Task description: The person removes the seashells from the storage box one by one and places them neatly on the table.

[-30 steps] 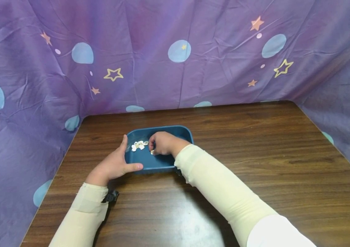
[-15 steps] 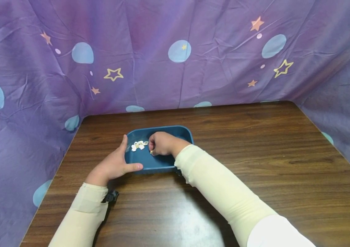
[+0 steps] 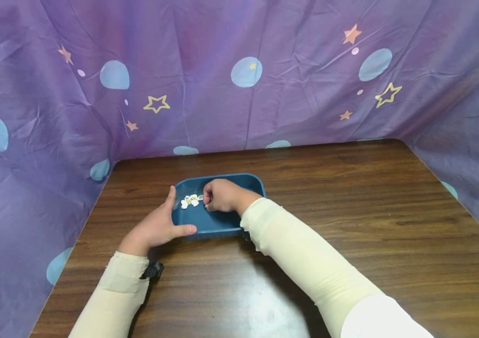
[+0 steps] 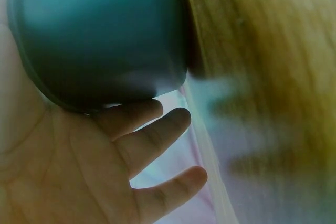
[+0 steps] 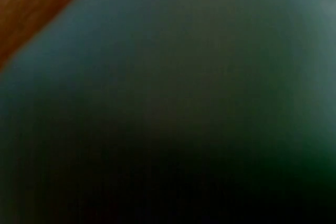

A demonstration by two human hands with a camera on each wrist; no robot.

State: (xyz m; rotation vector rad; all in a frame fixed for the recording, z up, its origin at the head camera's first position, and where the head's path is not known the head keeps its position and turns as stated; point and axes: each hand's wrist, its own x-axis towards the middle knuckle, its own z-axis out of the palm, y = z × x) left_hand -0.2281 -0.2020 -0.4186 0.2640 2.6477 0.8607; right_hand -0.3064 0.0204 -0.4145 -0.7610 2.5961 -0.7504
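Note:
A blue rectangular tray (image 3: pixel 210 224) sits on the table with several small white, shell-like pieces (image 3: pixel 190 201) clustered in its left part. My left hand (image 3: pixel 157 225) spans the tray's left end, its thumb along the near rim and its index finger upright at the far left corner. In the left wrist view the other fingers (image 4: pixel 157 135) stretch out fairly straight beside the tray's wall (image 4: pixel 105 51). Inside the tray, my right hand (image 3: pixel 222 196) pinches a small pale piece between thumb and fingertips, mostly hidden by them. Only dark blur fills most of the right wrist view.
The wood-grain table (image 3: pixel 349 206) extends right of the tray and toward me. A purple curtain (image 3: pixel 205 94) with stars and dots hangs behind the table and along both sides. A black wrist device (image 3: pixel 152 270) shows at the left sleeve.
The pale piece at my right fingertips shows less than a second ago, as the fingers have closed over it. My left hand and the tray hold their place; the head view has shifted slightly.

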